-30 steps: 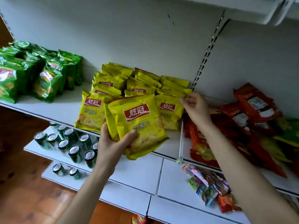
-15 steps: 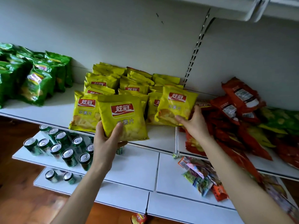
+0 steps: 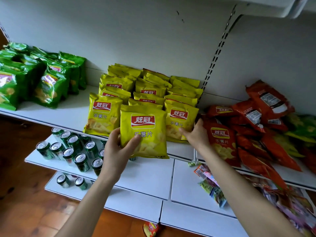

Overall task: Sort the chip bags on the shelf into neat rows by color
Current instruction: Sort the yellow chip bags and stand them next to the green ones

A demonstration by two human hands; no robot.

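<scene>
**Item: held yellow bag** [image 3: 143, 132]. The left hand [image 3: 118, 147] grips it at the lower left corner, thumb on the face and fingers behind. It hangs in front of the middle yellow row [image 3: 148, 93], out past the front lip of the shelf [image 3: 68, 115].
Risk: little bare shelf shows ahead of that row. A bag let go here likely tips off onto the cans [image 3: 73, 151] below.

**Item: front right yellow bag** [image 3: 179, 120]. It stands at the head of its row, and the right hand [image 3: 195, 134] pinches its lower right edge, thumb laid on the front.
Risk: the foil looks slick and the bags lean. A careless nudge could slide this one forward or topple those behind it.

**Item: red bags** [image 3: 253, 130]. A loose heap just beside the yellow rows, and the nearest bag appears to lie against the right hand. Some green packets [image 3: 301, 127] are mixed in at the far right.
Risk: the heap may slump leftward into the yellow if the hand lets go.

**Item: green bags** [image 3: 51, 86]. At the far left, well apart from the yellow rows. No hazard apparent.
</scene>
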